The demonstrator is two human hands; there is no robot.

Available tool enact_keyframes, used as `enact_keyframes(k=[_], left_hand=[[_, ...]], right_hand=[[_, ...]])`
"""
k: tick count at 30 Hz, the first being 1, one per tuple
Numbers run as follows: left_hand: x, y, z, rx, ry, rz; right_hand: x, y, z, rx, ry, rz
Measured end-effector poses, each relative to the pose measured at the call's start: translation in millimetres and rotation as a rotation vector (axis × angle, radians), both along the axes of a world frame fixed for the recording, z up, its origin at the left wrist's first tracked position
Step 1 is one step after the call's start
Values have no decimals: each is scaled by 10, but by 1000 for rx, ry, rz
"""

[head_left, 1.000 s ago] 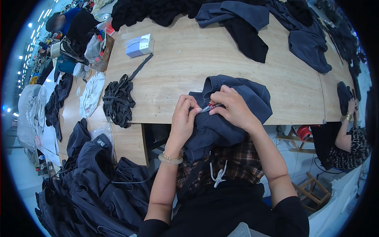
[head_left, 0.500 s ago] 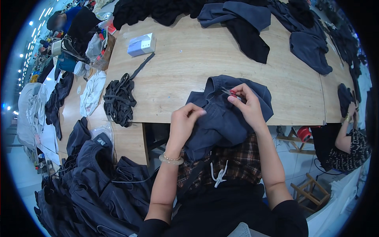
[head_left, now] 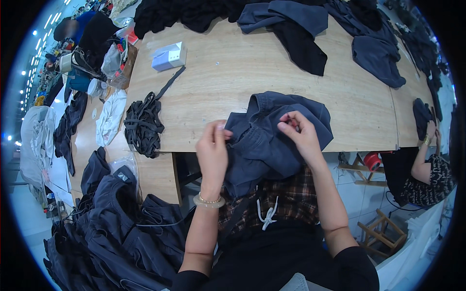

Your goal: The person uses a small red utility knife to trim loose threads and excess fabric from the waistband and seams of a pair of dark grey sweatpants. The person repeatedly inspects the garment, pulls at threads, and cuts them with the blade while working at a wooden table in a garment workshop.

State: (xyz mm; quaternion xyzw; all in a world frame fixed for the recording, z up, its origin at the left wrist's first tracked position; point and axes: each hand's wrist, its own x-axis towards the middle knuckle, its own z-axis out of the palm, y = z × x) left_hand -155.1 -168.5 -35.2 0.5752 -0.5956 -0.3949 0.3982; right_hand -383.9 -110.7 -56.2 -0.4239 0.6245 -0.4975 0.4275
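Observation:
A dark blue-grey garment with a gathered elastic waistband (head_left: 272,145) lies bunched over the table's near edge, partly on my lap. My left hand (head_left: 212,153) is raised at its left side, thumb and fingers pinched together. Whatever is between those fingertips, if anything, is too small to make out. Above the garment's right part, my right hand (head_left: 303,133) curls around small red-handled thread snips (head_left: 290,120). Only a bit of red shows between the fingers, and the blades are hidden.
A tangle of dark straps (head_left: 144,125) and a tissue box (head_left: 169,56) sit left on the table (head_left: 194,97). Dark garments (head_left: 291,24) lie along the far side; more (head_left: 111,218) are heaped at my left. A co-worker's arm (head_left: 421,162) is at the right, near wooden stools (head_left: 381,233).
My left hand has moved left, away from the waistband, to the garment's edge. In my right hand the snips have turned back into the palm, so their blades no longer show.

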Motion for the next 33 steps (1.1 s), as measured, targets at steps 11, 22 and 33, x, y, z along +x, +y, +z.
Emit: enact_keyframes(k=[11,22,33], left_hand=[[-133,120,-1,323,369,-258],[-128,156,-43,343,496,-282],[-82,163,16,304,515,-284]], right_hand=[[339,-133,38,-190,-4,-218],[562,-67,134,-378,360,-37],[-54,-198,215,-203,-44,-214]])
